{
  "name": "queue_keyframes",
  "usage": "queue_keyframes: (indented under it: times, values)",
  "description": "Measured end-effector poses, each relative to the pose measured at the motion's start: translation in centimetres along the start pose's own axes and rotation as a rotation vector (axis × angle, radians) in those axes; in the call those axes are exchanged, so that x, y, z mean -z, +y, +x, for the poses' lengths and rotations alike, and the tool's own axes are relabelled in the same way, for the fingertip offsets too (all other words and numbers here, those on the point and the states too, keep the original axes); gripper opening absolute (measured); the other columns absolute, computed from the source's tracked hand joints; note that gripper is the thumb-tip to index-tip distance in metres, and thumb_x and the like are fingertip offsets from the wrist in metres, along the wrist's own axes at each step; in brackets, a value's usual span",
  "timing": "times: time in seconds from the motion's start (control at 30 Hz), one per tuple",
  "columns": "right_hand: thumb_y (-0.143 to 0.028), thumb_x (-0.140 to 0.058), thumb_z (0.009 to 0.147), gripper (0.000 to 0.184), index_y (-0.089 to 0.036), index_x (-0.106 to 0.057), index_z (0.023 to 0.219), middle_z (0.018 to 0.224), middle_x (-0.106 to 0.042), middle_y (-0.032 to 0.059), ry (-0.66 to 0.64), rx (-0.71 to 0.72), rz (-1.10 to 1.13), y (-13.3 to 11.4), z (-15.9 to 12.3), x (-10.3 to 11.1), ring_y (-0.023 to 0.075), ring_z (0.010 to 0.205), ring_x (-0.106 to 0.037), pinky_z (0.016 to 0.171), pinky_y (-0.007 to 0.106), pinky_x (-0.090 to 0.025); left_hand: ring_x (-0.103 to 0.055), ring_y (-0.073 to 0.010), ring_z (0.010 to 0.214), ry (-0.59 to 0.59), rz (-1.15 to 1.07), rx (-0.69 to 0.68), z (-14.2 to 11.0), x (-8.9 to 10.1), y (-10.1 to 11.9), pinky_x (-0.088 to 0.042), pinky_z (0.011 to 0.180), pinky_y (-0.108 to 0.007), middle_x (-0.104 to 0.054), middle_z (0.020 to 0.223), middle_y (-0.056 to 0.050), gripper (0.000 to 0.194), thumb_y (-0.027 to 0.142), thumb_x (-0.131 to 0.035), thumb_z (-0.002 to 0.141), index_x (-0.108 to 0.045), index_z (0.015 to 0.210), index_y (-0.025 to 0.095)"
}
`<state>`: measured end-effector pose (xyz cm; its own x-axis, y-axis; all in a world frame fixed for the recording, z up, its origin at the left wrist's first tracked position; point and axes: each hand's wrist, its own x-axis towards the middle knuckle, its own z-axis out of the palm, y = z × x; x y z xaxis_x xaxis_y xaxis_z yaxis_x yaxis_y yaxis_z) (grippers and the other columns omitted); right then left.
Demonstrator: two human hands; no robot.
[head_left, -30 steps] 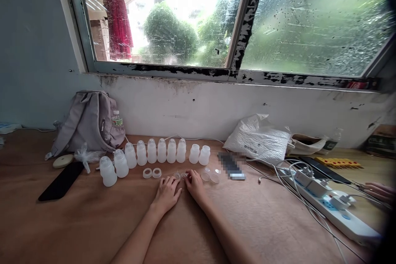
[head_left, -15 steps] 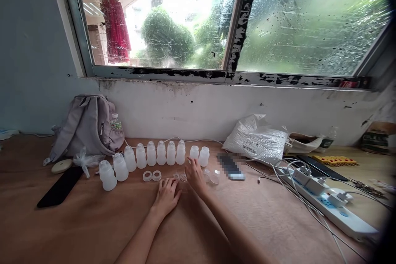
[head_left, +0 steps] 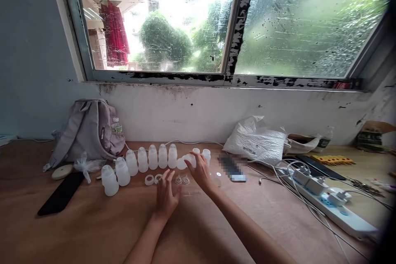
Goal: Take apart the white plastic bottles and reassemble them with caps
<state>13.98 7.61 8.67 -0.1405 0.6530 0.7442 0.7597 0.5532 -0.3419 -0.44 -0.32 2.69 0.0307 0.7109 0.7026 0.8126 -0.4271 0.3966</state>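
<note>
My right hand point(head_left: 202, 174) is closed around a frosted white baby bottle point(head_left: 189, 159), which is tipped sideways with its capped end toward the left. Raised a little over the table, my left hand point(head_left: 166, 198) is open, fingers apart and holding nothing. Just beyond its fingers lie white collar rings point(head_left: 149, 180), one partly covered by the hand. Two clear silicone teats point(head_left: 186, 179) rest between my hands. A row of upright bottles with caps point(head_left: 152, 157) stands behind on the left. Uncapped bottles point(head_left: 206, 155) stand behind my right hand, beside a clear cap point(head_left: 218, 179).
A grey backpack point(head_left: 88, 132), a plastic bag point(head_left: 86, 166) and a black flat pad point(head_left: 60, 192) are on the left. To the right are a silver mailer bag point(head_left: 255, 138), a blurred-out item point(head_left: 232, 167), and a white power strip point(head_left: 334, 210) with trailing cables.
The rightmost capped bottle has left its upright place in the row and is now tilted in my right hand. My left hand has risen off the table, its fingers opening.
</note>
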Motion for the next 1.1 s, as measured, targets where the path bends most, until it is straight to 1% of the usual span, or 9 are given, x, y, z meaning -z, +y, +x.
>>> queue_keyframes:
  times: [0.07, 0.13, 0.2, 0.33, 0.53, 0.67, 0.83, 1.0, 1.1]
  values:
    - [-0.036, -0.049, 0.079, 0.027, -0.020, -0.046, 0.101, 0.095, -0.058, 0.0082, 0.050, -0.068, 0.090, -0.7, -2.2, 1.6, 0.0219, 0.089, -0.053, 0.076, 0.034, -0.041, -0.035, -0.0273, 0.117, 0.059, 0.027, -0.021, 0.0, 0.1, 0.4, -0.031, 0.094, -0.044, -0.036, 0.127, -0.016, 0.052, 0.036, -0.048, 0.078, -0.030, 0.124, 0.017]
    - [-0.039, -0.050, 0.078, 0.026, -0.019, -0.045, 0.094, 0.083, -0.060, 0.0064, 0.002, -0.176, 0.162, -1.3, -4.5, 2.9, 0.0179, 0.066, -0.056, 0.060, 0.029, -0.043, -0.035, -0.0286, 0.117, 0.017, 0.016, -0.069, -0.1, 0.0, 0.8, -0.030, 0.094, -0.045, -0.039, 0.126, -0.015, 0.059, 0.040, -0.052, 0.074, -0.030, 0.124, 0.017]
    - [-0.039, -0.048, 0.078, 0.022, -0.019, -0.045, 0.087, 0.068, -0.058, 0.0017, -0.069, -0.213, 0.191, -1.6, -6.6, 3.7, 0.0141, 0.050, -0.052, 0.049, 0.025, -0.040, -0.045, -0.0266, 0.108, -0.109, -0.031, -0.103, -0.4, -0.1, 1.1, -0.036, 0.090, -0.041, -0.049, 0.116, -0.012, 0.053, 0.037, -0.053, 0.072, -0.037, 0.119, 0.020]
    - [-0.034, -0.045, 0.080, 0.015, -0.020, -0.048, 0.078, 0.063, -0.058, 0.0006, -0.155, -0.128, 0.157, -1.2, -8.9, 4.4, 0.0129, 0.051, -0.053, 0.050, 0.023, -0.037, -0.057, -0.0219, 0.080, -0.404, -0.119, -0.080, -0.9, 0.0, 2.0, -0.044, 0.070, -0.031, -0.062, 0.088, -0.006, 0.036, 0.025, -0.054, 0.064, -0.051, 0.100, 0.021]
    - [-0.029, -0.037, 0.081, 0.029, -0.020, -0.038, 0.054, 0.045, -0.039, -0.0039, -0.111, -0.090, 0.203, 0.3, -8.9, 5.5, 0.0087, 0.041, -0.037, 0.043, 0.022, -0.027, -0.054, -0.0136, 0.063, -0.714, -0.419, 0.118, 0.0, 1.5, 4.2, -0.037, 0.054, -0.022, -0.060, 0.071, 0.002, 0.026, 0.032, -0.061, 0.058, -0.056, 0.080, 0.019]
    - [-0.028, -0.037, 0.081, 0.032, -0.020, -0.031, 0.050, 0.045, -0.032, -0.0050, -0.089, -0.092, 0.296, 0.5, -8.8, 6.2, 0.0077, 0.041, -0.031, 0.043, 0.022, -0.023, -0.049, -0.0100, 0.052, -1.017, -0.849, 0.369, 0.8, 1.9, 4.9, -0.035, 0.047, -0.021, -0.055, 0.062, 0.003, 0.027, 0.027, -0.066, 0.053, -0.056, 0.075, 0.015]
    - [-0.028, -0.037, 0.080, 0.031, -0.019, -0.035, 0.050, 0.046, -0.029, -0.0054, -0.086, -0.125, 0.415, 0.1, -8.8, 6.4, 0.0074, 0.041, -0.029, 0.043, 0.021, -0.022, -0.050, -0.0115, 0.041, -1.364, -1.311, 0.667, 0.6, 2.0, 4.1, -0.036, 0.037, -0.022, -0.054, 0.054, 0.000, 0.026, 0.029, -0.056, 0.060, -0.057, 0.080, 0.012]
    - [-0.030, -0.038, 0.080, 0.028, -0.018, -0.046, 0.056, 0.048, -0.037, -0.0043, -0.053, -0.150, 0.445, 0.0, -8.8, 6.4, 0.0086, 0.043, -0.035, 0.045, 0.021, -0.026, -0.052, -0.0128, 0.039, -1.409, -1.597, 0.736, -0.1, 1.1, 3.1, -0.037, 0.035, -0.023, -0.053, 0.053, -0.002, 0.031, 0.028, -0.046, 0.063, -0.059, 0.083, 0.008]
    - [-0.036, -0.035, 0.082, 0.032, -0.017, -0.050, 0.060, 0.049, -0.040, -0.0036, 0.089, -0.322, 0.440, 1.1, -8.3, 6.8, 0.0099, 0.045, -0.038, 0.046, 0.022, -0.028, -0.052, -0.0146, 0.037, -1.529, -1.692, 0.704, -0.5, 0.6, 2.0, -0.036, 0.033, -0.024, -0.054, 0.051, -0.003, 0.034, 0.030, -0.049, 0.060, -0.058, 0.083, 0.006]
